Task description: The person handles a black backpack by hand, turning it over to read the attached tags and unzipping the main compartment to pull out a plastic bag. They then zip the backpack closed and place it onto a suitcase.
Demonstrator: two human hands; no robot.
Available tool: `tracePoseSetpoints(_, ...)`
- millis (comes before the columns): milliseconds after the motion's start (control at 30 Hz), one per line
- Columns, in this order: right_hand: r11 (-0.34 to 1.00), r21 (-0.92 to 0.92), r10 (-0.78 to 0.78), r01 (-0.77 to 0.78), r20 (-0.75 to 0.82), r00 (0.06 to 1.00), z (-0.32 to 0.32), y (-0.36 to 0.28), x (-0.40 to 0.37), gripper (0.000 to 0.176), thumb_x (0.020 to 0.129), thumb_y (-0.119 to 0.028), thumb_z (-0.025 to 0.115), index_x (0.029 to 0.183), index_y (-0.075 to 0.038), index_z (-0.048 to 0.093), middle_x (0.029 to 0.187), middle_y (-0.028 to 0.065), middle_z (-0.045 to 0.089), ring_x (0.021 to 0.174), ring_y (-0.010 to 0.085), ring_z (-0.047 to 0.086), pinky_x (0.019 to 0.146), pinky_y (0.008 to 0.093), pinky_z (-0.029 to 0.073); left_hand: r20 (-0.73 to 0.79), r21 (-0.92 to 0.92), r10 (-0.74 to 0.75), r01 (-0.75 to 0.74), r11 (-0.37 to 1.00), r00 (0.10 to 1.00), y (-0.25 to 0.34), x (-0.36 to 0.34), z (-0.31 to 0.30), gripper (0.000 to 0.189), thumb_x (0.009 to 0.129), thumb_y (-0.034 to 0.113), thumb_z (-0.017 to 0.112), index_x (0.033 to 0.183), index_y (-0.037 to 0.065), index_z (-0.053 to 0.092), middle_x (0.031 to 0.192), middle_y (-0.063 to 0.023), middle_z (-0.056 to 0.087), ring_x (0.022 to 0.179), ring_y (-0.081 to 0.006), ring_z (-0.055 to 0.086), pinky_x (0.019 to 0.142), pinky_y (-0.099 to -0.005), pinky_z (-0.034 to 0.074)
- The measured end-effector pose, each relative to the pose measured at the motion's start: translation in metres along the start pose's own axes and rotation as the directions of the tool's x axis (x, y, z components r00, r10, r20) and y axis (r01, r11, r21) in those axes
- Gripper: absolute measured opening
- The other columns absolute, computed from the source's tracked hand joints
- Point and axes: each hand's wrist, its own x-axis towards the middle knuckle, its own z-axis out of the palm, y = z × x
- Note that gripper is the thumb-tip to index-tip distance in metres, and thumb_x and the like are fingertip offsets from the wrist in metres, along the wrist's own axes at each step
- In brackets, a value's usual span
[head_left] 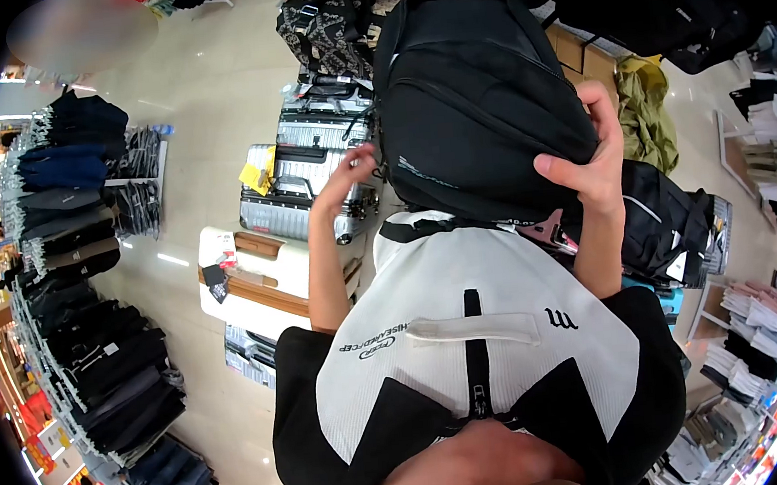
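1. Above the silver ribbed hard-shell suitcases (308,171), the black fabric backpack (468,97) is held up between both hands, well clear of the glossy floor (209,92).
2. The right hand (590,165) clamps its lower right edge, thumb pressed across the fabric.
3. The left hand (350,167) only pinches the bag's left side with its fingertips.
4. That lighter pinch could slip, I judge, so the bag swings down onto the suitcases.

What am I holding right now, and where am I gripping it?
A black backpack, with both hands: the left hand pinches its left edge, and the right hand clasps its lower right corner.
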Motion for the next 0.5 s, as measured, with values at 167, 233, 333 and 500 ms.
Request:
tracePoseSetpoints(167,1.000,0.011,0.024,-0.025,0.104,0.994,0.007,0.002,-0.004,0.052,0.064,0.003,0.076,0.109,-0.005,0.053,0.106,0.0005,0.053,0.094,0.0087,0.054,0.089,0.0236,0.043,-0.164,-0.098,0.316,-0.334,0.937,0.934,0.069,0.052,0.010,0.057,0.096,0.035,0.060,0.141,0.007,0.040,0.125,-0.0063,0.056,0.116,-0.0156,0.049,0.097,-0.0278,0.038)
tracePoseSetpoints(233,0.999,0.021,0.036,-0.040,0.181,0.983,0.010,-0.002,-0.006,0.052,0.063,0.003,0.076,0.109,-0.005,0.052,0.106,0.0002,0.053,0.095,0.0085,0.053,0.089,0.0235,0.042,-0.114,0.054,0.430,-0.426,0.903,0.896,0.084,0.072,0.020,0.060,0.096,0.035,0.060,0.143,0.006,0.036,0.127,-0.0094,0.056,0.117,-0.0175,0.050,0.098,-0.0287,0.039)
tracePoseSetpoints(333,1.000,-0.014,0.023,-0.021,0.160,0.987,0.007,-0.002,-0.010,0.053,0.063,0.001,0.077,0.110,-0.005,0.053,0.106,-0.0005,0.053,0.095,0.0090,0.053,0.090,0.0235,0.041,-0.071,0.291,0.361,-0.327,0.899,0.930,0.119,0.076,0.025,0.058,0.096,0.024,0.061,0.143,0.004,0.035,0.129,-0.0132,0.055,0.113,-0.0195,0.054,0.099,-0.0306,0.042)
tracePoseSetpoints(500,0.986,-0.146,0.049,-0.078,-0.193,0.980,-0.021,0.011,0.004,0.063,0.062,0.000,0.079,0.120,-0.005,0.055,0.105,0.0008,0.061,0.099,0.0109,0.056,0.091,0.0244,0.043,0.154,-0.186,0.153,-0.124,0.975,0.976,0.099,0.076,0.010,0.054,0.098,0.029,0.056,0.142,0.000,0.042,0.134,-0.0137,0.055,0.118,-0.0223,0.057,0.099,-0.0324,0.048)
